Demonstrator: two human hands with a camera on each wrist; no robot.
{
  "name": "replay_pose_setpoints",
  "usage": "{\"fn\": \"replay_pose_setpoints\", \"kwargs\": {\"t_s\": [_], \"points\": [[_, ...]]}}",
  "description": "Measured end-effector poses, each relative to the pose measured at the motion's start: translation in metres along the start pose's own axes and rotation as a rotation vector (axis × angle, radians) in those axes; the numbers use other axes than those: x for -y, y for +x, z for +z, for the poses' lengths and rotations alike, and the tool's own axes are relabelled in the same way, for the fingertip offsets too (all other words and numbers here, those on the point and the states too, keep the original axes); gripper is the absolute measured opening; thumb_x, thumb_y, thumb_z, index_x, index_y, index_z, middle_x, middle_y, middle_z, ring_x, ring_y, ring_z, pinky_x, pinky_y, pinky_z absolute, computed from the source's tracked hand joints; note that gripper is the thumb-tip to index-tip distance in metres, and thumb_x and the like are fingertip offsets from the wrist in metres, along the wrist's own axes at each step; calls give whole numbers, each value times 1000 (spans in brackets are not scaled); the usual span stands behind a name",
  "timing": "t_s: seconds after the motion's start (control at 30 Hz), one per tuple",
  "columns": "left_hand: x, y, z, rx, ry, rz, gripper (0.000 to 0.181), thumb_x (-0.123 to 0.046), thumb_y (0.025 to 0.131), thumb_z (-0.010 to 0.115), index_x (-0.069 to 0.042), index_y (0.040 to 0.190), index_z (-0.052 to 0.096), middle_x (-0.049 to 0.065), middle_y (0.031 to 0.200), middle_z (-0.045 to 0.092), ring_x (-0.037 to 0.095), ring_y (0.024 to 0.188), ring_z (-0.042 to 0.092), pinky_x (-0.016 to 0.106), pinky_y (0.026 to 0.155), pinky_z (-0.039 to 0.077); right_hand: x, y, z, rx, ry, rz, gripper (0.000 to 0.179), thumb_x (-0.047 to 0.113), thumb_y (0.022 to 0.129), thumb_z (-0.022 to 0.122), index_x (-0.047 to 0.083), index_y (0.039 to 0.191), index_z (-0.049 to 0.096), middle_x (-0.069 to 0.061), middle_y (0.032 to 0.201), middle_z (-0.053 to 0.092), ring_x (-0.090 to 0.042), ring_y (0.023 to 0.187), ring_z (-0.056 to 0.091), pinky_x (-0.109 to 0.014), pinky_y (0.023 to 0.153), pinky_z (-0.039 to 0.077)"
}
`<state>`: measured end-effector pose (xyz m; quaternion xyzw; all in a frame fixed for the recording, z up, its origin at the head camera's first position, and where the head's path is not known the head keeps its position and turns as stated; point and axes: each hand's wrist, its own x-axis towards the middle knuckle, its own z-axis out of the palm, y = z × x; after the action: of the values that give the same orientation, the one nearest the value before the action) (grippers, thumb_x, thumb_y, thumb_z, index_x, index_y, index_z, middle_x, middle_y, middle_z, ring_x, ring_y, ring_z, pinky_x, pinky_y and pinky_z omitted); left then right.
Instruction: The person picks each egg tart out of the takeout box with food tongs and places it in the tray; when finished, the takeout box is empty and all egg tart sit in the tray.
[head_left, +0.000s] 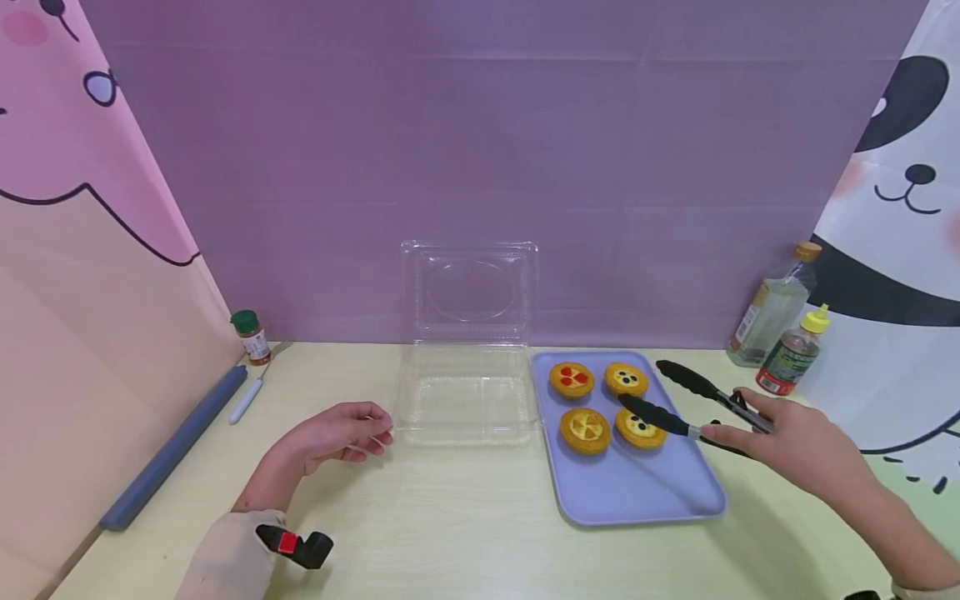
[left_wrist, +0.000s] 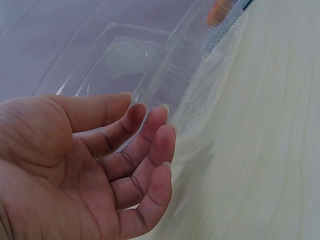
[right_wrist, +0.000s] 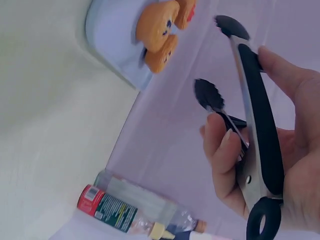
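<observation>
My right hand [head_left: 798, 437] grips a pair of tongs [right_wrist: 262, 120] with black handles and black scalloped tips. The tips are spread apart over the right side of a lilac tray [head_left: 637, 500], one overlapping the nearer right tart in the head view. Several egg tarts [head_left: 585, 431] with different toppings sit on the tray's far half. Left of it a clear plastic clamshell container [head_left: 468, 433] stands with its lid [head_left: 472, 292] raised against the backdrop. At the container's left edge is my left hand [head_left: 337, 433]; its thumb and index finger pinch the rim in the left wrist view.
At the back right stand a clear bottle [head_left: 776, 304] and a yellow-capped squeeze bottle [head_left: 791, 354]. A green-lidded jar [head_left: 251, 337], a thin tool with a pale handle [head_left: 246, 400] and a long blue-grey bar [head_left: 176, 450] lie along the left wall. A purple backdrop [head_left: 465, 150] closes the far side.
</observation>
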<state>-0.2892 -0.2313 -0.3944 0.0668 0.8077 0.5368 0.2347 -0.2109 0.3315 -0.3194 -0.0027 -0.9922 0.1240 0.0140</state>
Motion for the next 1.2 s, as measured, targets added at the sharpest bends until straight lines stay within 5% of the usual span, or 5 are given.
{"fn": "replay_pose_setpoints", "kwargs": {"t_s": [0.2,0.57,1.03,1.2], "points": [[1,0,-1,-1,1,0,35,-29,103,56,2,119,56,12,109,67,21,94,65,33,81,52,-25,12,-3,-11,37,45,102,71,90,54,-5,153,30,-41,140,44,-59,119,50,-61,81,48],[1,0,0,0,2,-1,36,-29,103,56,3,120,56,11,108,67,21,94,65,33,81,53,-88,21,25,8,26,103,106,71,93,48,-12,152,19,-43,138,43,-65,120,45,-59,77,47],[2,0,-2,17,-6,9,38,-30,103,56,3,121,55,11,109,67,20,94,65,33,81,53,-120,28,46,38,10,162,108,73,92,45,-15,150,19,-46,135,42,-63,111,52,-37,57,44],[2,0,-3,8,-8,10,38,-30,102,57,3,120,56,10,107,67,21,93,65,33,81,53,-122,29,49,57,39,169,111,75,91,46,-13,152,13,-46,135,42,-45,90,65,-34,56,44]]}}
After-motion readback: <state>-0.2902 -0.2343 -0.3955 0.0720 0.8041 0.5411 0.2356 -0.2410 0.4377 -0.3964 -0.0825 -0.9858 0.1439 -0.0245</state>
